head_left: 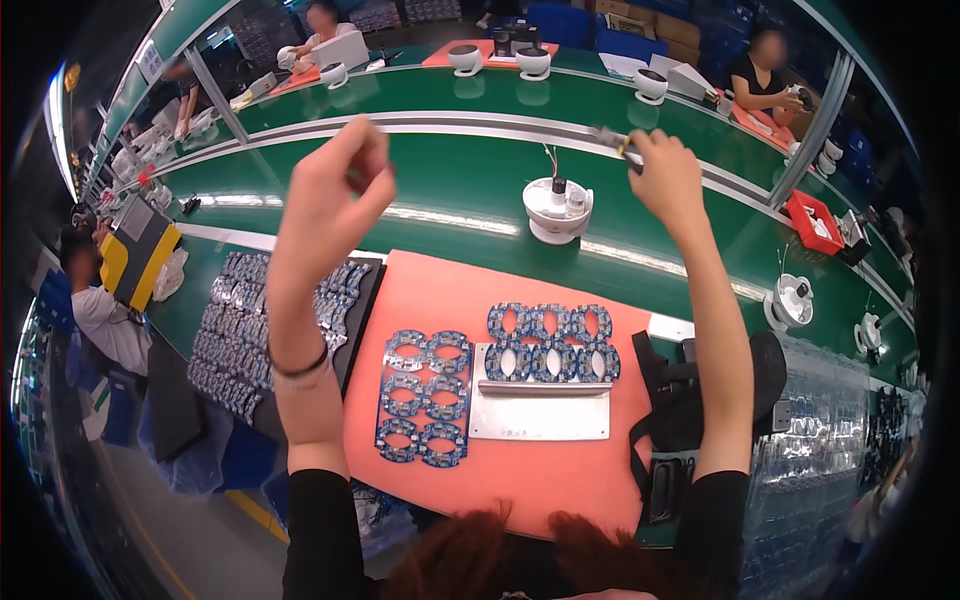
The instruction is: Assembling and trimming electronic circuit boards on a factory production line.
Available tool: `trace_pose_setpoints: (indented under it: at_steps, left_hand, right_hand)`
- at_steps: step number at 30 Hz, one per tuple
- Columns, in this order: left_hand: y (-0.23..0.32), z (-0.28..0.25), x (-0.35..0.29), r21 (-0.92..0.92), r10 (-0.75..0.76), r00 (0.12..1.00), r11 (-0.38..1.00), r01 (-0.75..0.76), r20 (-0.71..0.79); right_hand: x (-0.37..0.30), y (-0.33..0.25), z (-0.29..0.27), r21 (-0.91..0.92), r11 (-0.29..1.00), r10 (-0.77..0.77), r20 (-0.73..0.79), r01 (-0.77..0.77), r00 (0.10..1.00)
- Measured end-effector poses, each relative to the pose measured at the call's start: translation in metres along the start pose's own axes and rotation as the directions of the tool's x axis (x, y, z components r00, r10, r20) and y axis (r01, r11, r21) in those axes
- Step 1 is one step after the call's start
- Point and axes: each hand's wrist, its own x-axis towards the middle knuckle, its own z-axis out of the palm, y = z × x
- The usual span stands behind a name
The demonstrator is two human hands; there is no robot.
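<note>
My left hand [335,195] is raised over the green bench at left, its fingers curled in toward the thumb. Whether anything is between those fingers cannot be seen. On the right, my right hand [668,172] grips a pair of pliers [622,146] with yellow and dark handles, the metal jaws pointing left. Below, a panel of blue circuit boards [550,360] with oval openings rests across a metal fixture [540,418]. Beside it a second blue panel [423,400] lies on the orange mat [380,300]. Neither hand touches the boards.
Many blue boards [245,335] lie on a black tray at left. A white round device [557,210] with wires stands beyond the mat, another [790,302] farther right. A black strap bag [755,370] lies beside the mat. A red bin [815,222] and co-workers are farther off.
</note>
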Motion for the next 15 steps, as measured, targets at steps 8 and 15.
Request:
trace_pose_setpoints:
  at_steps: [8, 15]
  left_hand:
    - [-0.139, 0.153, 0.064, -0.188, -0.224, 0.893, 0.93, 0.316, 0.392]
    - [-0.193, 0.271, 0.072, 0.067, -0.135, 0.922, 0.991, 0.118, 0.363]
  right_hand:
    - [-0.01, 0.024, 0.056, -0.129, 0.984, -0.104, 0.148, 0.124, 0.983]
    - [0.004, 0.043, 0.089, -0.144, 0.912, -0.346, 0.233, 0.384, 0.909]
